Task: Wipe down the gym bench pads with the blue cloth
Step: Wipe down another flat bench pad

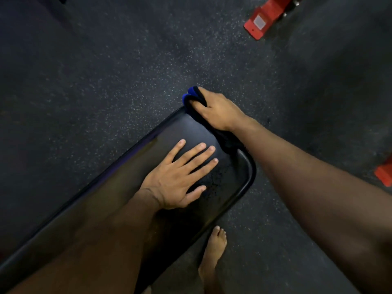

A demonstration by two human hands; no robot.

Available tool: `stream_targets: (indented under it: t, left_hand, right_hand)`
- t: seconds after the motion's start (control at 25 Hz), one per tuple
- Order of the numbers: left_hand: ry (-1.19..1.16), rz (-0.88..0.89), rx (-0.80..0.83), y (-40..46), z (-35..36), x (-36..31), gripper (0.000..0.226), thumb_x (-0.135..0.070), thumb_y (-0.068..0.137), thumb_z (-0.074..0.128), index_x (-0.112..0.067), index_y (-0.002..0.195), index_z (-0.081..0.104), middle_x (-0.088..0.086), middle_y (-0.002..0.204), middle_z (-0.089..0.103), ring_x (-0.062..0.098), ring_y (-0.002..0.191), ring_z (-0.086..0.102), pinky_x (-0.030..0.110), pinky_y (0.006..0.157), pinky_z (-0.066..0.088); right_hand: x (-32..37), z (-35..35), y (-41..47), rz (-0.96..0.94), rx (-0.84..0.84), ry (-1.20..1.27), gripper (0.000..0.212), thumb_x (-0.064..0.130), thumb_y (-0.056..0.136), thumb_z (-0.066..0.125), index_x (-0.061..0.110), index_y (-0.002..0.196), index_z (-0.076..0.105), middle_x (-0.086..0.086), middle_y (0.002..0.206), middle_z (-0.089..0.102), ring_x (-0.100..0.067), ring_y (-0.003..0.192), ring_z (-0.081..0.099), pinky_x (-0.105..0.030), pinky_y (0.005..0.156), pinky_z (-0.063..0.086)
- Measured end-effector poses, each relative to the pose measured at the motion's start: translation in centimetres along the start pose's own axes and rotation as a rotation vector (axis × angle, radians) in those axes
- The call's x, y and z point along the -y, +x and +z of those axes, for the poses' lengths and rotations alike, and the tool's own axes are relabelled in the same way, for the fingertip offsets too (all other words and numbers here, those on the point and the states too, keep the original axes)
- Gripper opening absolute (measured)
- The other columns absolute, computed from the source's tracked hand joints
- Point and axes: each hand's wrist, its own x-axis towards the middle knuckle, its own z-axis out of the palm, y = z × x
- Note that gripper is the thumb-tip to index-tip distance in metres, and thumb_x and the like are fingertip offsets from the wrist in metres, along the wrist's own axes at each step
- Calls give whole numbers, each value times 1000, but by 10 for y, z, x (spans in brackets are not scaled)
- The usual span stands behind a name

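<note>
Gripping the blue cloth (pixel 192 96) in my right hand (pixel 218 112) at the bench pad's (pixel 229 177) far corner, I braced my left hand (pixel 180 177) flat and open, the pad's length running back under my left arm.

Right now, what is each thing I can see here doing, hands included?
left hand: flat, fingers spread, pressing on the pad.
right hand: gripping the cloth at the pad's far corner.
blue cloth: bunched under the right hand, on the pad's edge.
bench pad: black, shiny, speckled near its end, perhaps with droplets.
bare foot: standing on the floor beside the bench.
red frame foot: resting on the floor.
</note>
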Motion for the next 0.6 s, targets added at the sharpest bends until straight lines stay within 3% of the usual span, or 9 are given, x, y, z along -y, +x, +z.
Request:
stream_targets:
  t: [0.2,0.36,0.52,0.6]
  left_hand:
    - [-21,-1,-5,0,-1,-2,69,-49,99,40,-19,160,32,8,169,21,25,157,16,61,123,18]
    - [-20,-1,-32,-1,2,-2,69,-46,98,43,-18,160,32,10,169,21,27,157,19,60,124,16]
    - [-10,-11,-37,-3,3,-2,70,-46,98,42,-17,160,32,10,169,20,28,157,19,60,124,13]
    - [-7,0,-25,-1,2,-2,70,-46,98,41,-17,161,30,10,170,18,28,157,16,60,125,12]
  right_hand:
    - [-41,-2,-108,44,-119,97,45,38,99,54,33,143,47,16,145,50,-2,133,47,-31,114,36]
    - [-64,11,-184,138,-123,89,49,34,100,48,25,147,44,14,148,45,1,136,41,-18,114,28]
    - [-42,2,-113,6,-126,-26,43,30,100,47,19,142,48,0,140,51,-16,129,50,-33,110,38]
    - [-15,2,-53,-38,-118,-114,40,40,100,44,22,136,49,-2,133,55,-24,121,55,-41,101,45]
